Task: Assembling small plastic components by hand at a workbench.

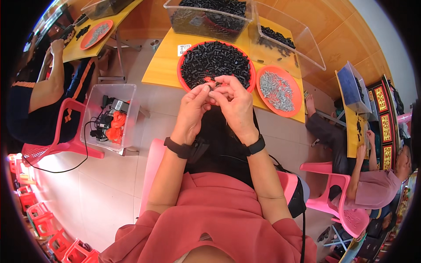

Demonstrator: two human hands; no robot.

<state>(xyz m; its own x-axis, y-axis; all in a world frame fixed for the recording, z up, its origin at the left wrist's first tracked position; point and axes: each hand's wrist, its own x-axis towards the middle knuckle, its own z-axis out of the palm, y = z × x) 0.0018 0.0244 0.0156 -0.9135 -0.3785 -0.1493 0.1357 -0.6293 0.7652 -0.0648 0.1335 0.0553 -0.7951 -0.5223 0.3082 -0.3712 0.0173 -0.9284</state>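
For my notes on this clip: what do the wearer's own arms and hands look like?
Both the left hand and the right hand are ungloved. A wide black band circles each wrist: the left wristband and the right wristband. The forearms are uncovered below loose, plain coral-red sleeves. A thin black cable passes by the right sleeve.

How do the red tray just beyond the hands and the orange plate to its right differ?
Contents: the red tray holds black pieces; the orange plate holds silver pieces.
Size: the red tray looks wider than the orange plate.
Fill: the red tray is covered almost to its rim, while the orange plate shows a bare border.
Shared: both are round and sit on the yellow table.
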